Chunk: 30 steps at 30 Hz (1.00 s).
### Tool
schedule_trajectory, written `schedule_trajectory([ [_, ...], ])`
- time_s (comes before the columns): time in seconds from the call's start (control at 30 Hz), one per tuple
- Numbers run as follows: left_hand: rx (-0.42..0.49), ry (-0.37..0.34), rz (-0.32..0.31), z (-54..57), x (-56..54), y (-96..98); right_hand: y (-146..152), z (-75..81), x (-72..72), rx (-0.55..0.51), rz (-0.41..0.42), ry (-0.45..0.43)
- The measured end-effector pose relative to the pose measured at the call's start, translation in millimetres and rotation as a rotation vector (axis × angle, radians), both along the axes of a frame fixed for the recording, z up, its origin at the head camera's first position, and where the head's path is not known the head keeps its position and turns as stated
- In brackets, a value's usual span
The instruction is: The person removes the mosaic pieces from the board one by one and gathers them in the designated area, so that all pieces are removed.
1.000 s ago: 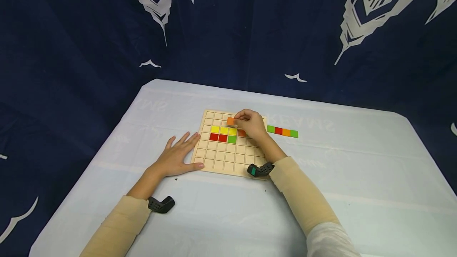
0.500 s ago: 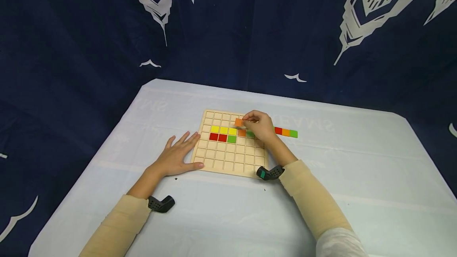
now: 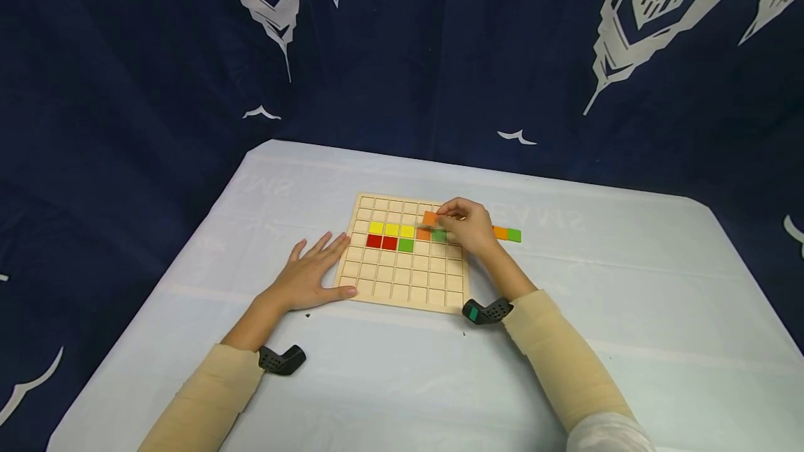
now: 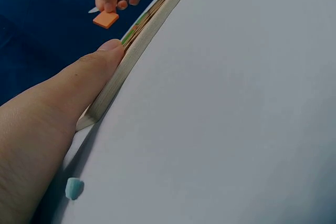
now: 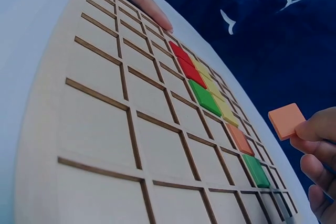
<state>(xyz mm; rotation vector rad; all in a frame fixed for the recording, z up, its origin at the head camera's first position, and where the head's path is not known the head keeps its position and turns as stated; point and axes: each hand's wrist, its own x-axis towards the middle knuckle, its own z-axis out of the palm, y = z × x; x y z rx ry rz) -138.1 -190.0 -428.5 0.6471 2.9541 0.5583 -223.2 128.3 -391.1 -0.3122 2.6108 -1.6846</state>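
Observation:
A wooden grid board [image 3: 402, 277] lies on the table. My left hand [image 3: 314, 274] rests at its left edge with the fingers spread, and the thumb touches the near left corner. Between the right hand's [image 3: 467, 224] thumb and fingers is an orange square tile [image 5: 286, 120], held above the board's far right part. Three yellow tiles [image 3: 391, 229] sit in one row of cells, followed by an orange tile [image 3: 423, 234] and a green tile [image 3: 438, 236]. Two red tiles [image 5: 193, 72] and a green tile [image 5: 205, 98] fill cells in the nearer row.
Right of the board, a line of loose tiles [image 3: 514, 235] lies on the white-covered table [image 3: 389, 382], partly hidden behind the right hand. A dark blue patterned curtain [image 3: 402, 54] hangs behind the table. Small dark specks [image 3: 308, 315] dot the cloth.
The right hand, pinching the orange tile, has moved rightward over the board, uncovering the green tile beside the placed orange one. It now hides more of the loose line. The left hand stays put.

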Motion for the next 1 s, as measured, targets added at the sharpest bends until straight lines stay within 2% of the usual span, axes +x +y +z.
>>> schedule_trajectory([
  [1.0,0.016,-0.007,-0.007,3.0,1.6,-0.1,45,-1.9,17.8,0.067,-0.082,0.007],
])
